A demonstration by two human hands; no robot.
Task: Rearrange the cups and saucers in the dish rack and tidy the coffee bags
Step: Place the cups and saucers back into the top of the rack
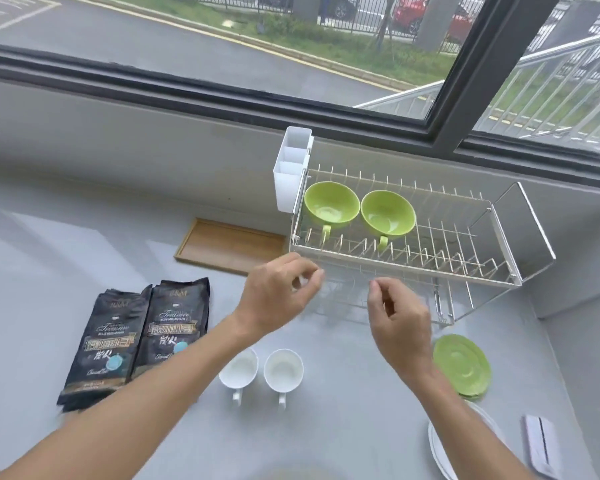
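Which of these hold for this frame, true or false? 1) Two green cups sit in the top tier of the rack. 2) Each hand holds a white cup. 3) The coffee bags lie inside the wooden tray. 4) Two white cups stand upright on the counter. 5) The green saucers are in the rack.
1) True: both green cups sit in the dish rack.
2) False: the left hand and right hand are empty.
3) False: the coffee bags lie on the counter; the wooden tray holds nothing.
4) True: white cups.
5) False: the green saucers are on the counter.
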